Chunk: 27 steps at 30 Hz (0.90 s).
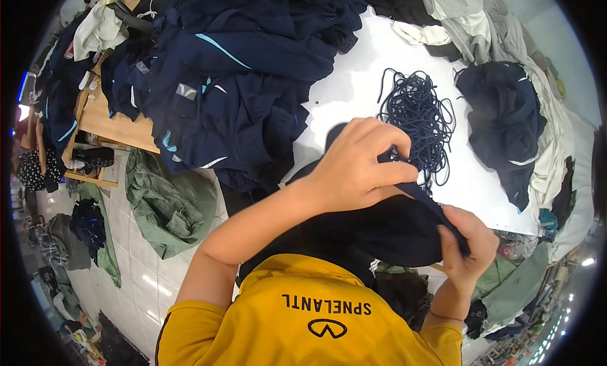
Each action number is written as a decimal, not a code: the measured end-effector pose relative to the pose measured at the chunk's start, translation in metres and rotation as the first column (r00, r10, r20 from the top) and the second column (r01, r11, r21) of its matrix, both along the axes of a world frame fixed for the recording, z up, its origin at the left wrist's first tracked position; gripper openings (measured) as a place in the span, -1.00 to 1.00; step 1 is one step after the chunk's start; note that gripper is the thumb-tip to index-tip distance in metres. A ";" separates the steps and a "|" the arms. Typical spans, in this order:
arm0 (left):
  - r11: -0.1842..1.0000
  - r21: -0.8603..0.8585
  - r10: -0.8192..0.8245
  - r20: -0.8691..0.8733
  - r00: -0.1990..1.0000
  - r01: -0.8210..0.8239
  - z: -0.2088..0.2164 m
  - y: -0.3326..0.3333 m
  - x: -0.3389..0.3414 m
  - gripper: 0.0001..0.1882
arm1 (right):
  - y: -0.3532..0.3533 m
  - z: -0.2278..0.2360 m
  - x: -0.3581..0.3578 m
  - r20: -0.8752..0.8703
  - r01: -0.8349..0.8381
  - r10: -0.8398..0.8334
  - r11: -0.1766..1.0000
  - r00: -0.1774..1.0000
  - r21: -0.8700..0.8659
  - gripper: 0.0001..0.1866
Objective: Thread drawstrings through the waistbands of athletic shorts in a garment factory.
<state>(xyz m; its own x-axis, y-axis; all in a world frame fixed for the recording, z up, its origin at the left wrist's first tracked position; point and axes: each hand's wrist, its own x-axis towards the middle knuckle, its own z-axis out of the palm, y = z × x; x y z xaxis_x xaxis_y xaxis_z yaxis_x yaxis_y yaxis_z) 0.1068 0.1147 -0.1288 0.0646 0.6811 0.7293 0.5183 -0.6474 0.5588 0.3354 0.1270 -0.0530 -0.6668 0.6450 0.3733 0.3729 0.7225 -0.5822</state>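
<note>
A dark navy garment [398,230] is stretched between my two hands in front of my body. My left hand [363,167] is closed in a pinch at the garment's upper edge, its thumb and forefinger curled together. Lower and to the right, my right hand [468,246] grips the same edge between thumb and fingers. Just beyond my left hand lies a tangled heap of navy cords [417,116] on the white table [354,68]. Whether my left fingers also hold a cord is hidden.
A large pile of navy garments [253,68] with light-blue trim covers the table's left side. Another navy garment [502,122] lies at the right, beside pale cloth [553,170]. Green cloth [167,195] rests on the tiled floor to the left, near a wooden table [123,116].
</note>
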 end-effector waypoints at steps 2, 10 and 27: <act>0.990 -0.089 0.113 0.007 0.994 -0.112 -0.025 -0.005 0.010 -0.66 | -0.001 0.006 0.011 0.019 0.194 -0.193 0.980 0.981 -0.044 -0.80; 0.708 -0.551 -0.333 0.291 0.897 0.442 -0.059 -0.038 0.010 -0.79 | 0.011 0.012 0.019 0.274 0.278 -0.206 0.926 0.939 -0.255 -0.92; 0.946 -0.256 0.189 -0.057 0.980 -0.197 -0.032 -0.052 0.029 -0.85 | 0.011 -0.061 -0.015 0.282 0.274 -0.221 0.948 0.934 -0.162 -0.05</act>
